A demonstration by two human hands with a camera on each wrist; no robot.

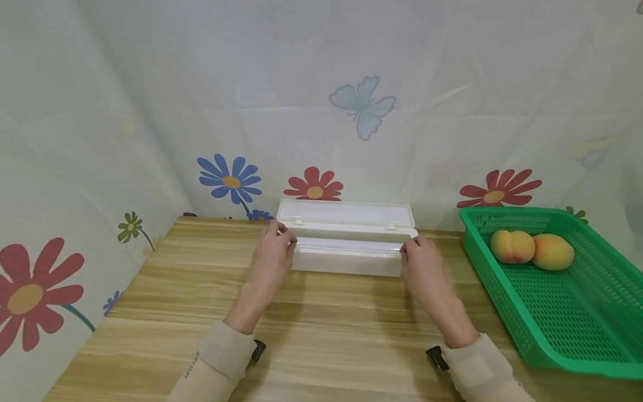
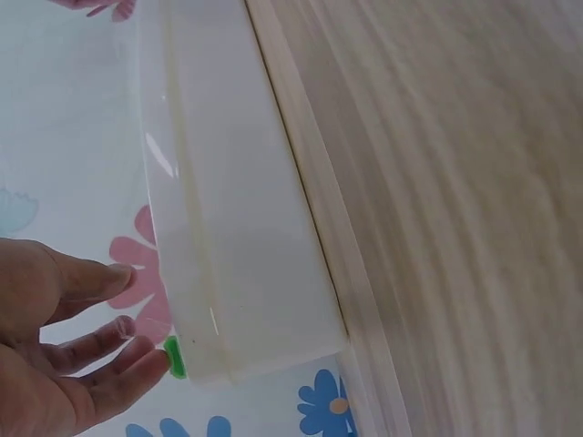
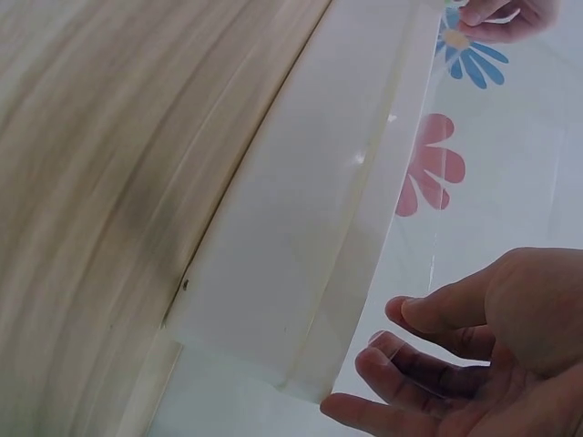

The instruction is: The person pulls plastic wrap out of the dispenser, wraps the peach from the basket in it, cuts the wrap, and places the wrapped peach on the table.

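A long white cling film dispenser box point(image 1: 346, 263) lies on the wooden table, its lid point(image 1: 346, 212) raised at the back. The left hand point(image 1: 273, 251) is at the box's left end, thumb and index finger pinching the edge of the clear cling film point(image 1: 351, 246). At the right end, the right hand point(image 1: 424, 268) pinches the film's other corner the same way. Shiny film clings to a fingertip point(image 3: 384, 344) in the right wrist view. A small green tab point(image 2: 175, 357) sits at the box's end, beside the left hand's lower fingers.
A green plastic basket point(image 1: 507, 321) stands on the right of the table with two peaches point(image 1: 512, 247) inside. Behind the wooden table point(image 1: 341, 335) hangs a pale curtain point(image 1: 251, 84) printed with flowers and a butterfly. The box stands close to that curtain.
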